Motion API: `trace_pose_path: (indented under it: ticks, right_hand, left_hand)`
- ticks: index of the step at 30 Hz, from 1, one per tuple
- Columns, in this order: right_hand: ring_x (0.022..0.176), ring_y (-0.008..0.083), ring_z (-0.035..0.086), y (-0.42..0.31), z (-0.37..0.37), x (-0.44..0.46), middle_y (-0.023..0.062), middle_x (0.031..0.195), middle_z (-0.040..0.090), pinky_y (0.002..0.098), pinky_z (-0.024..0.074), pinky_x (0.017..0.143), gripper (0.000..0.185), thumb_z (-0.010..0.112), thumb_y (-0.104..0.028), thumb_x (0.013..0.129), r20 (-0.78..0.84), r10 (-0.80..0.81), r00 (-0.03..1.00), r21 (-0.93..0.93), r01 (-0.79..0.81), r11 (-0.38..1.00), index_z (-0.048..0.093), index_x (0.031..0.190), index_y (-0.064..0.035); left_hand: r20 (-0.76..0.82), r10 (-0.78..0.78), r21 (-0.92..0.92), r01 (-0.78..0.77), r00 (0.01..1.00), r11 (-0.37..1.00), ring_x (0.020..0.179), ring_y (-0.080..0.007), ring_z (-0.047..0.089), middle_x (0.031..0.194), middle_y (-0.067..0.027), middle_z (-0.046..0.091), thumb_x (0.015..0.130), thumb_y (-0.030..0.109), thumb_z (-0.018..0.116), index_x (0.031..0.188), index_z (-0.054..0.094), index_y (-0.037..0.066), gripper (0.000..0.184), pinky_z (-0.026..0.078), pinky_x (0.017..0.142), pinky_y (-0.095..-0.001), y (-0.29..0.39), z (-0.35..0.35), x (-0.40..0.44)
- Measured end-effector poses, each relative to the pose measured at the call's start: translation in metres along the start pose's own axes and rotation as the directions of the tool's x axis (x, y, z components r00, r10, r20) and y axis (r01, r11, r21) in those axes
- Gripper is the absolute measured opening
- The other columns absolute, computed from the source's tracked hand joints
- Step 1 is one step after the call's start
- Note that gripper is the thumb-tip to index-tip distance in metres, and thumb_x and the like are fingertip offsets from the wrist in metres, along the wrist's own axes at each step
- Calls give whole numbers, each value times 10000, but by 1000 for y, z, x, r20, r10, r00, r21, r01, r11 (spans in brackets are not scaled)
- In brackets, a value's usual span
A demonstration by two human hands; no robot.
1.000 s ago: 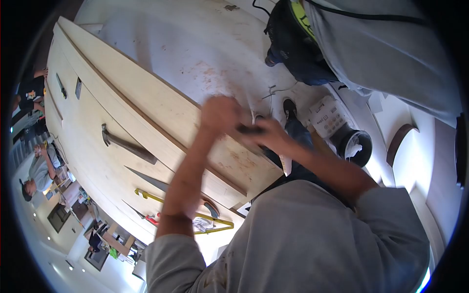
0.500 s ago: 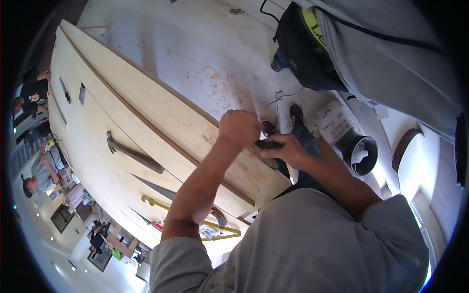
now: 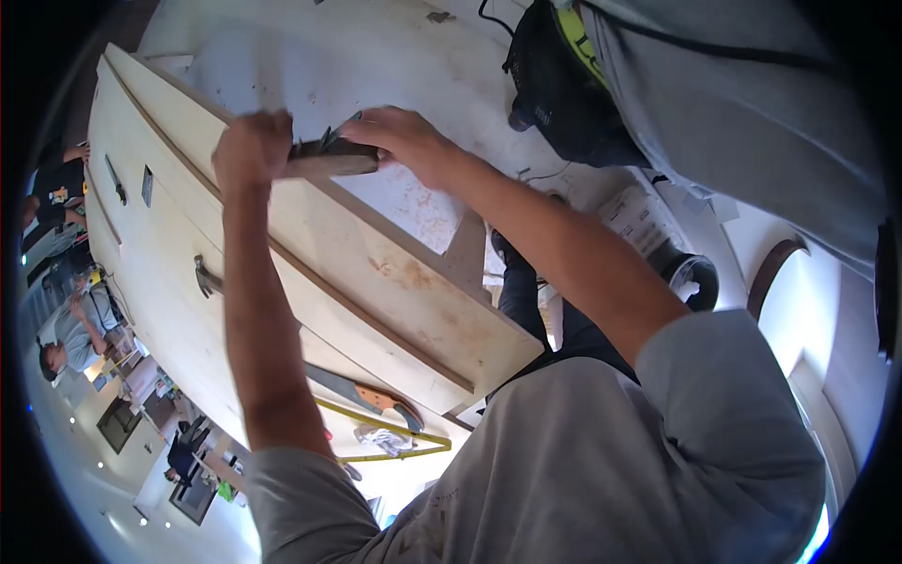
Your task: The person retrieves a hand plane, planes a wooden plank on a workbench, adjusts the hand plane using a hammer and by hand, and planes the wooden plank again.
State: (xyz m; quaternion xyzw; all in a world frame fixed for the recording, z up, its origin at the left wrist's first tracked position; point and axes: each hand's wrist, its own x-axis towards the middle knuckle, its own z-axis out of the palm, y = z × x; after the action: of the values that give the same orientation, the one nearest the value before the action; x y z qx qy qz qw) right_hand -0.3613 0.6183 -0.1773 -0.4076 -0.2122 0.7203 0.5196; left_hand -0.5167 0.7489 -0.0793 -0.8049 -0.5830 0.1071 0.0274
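Both my hands are on a hand plane (image 3: pixel 334 165), a dark tool with a pale side, at the long edge of a light wooden board (image 3: pixel 404 282). My left hand (image 3: pixel 254 148) is closed round its left end. The fingers of my right hand (image 3: pixel 399 136) grip the right end. Whether the plane's sole touches the board edge cannot be made out. A hammer (image 3: pixel 207 277), partly behind my left forearm, lies on the wood.
A handsaw (image 3: pixel 374 399), a yellow folding rule (image 3: pixel 430 438) and a narrow tool (image 3: pixel 116 180) lie on the boards. A black bucket (image 3: pixel 693 280) stands at right. A person in grey (image 3: pixel 742 113) is close at upper right; other people (image 3: pixel 89 324) are at far left.
Both hands have moved up and left along the board with the plane, and my arms now reach further out. My left forearm now hides part of the hammer.
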Motion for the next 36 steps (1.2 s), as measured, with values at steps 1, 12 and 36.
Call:
trace_pose_path:
  ticks: [1, 12, 36]
  right_hand:
    - [1001, 176, 574, 9, -16, -22, 62, 1079, 641, 325, 455, 832, 581, 702, -521, 874, -43, 14, 999, -86, -18, 996, 661, 1223, -59]
    - [719, 130, 544, 74, 39, 16, 14, 821, 598, 311, 449, 663, 257, 622, -311, 987, 106, 81, 991, -339, -41, 940, 651, 988, -55]
    - [932, 216, 693, 63, 23, -75, 93, 1081, 713, 391, 561, 827, 325, 619, -309, 1006, -44, 460, 887, -445, -430, 786, 652, 1184, -39]
  left_hand:
    - [-70, -60, -41, 58, 996, 997, 904, -464, 658, 930, -241, 702, 913, 407, 526, 895, 741, 29, 436, 524, 822, -532, 0, -6, -27]
    - [761, 86, -471, 638, 643, -609, 641, -279, 639, 707, -179, 649, 984, 364, 517, 788, 648, -5, 438, 513, 588, -375, 34, 35, -383]
    - [437, 174, -567, 420, 883, -708, 913, -279, 698, 1063, -214, 717, 937, 433, 425, 1095, 682, -55, 574, 547, 862, -395, 55, 42, -514]
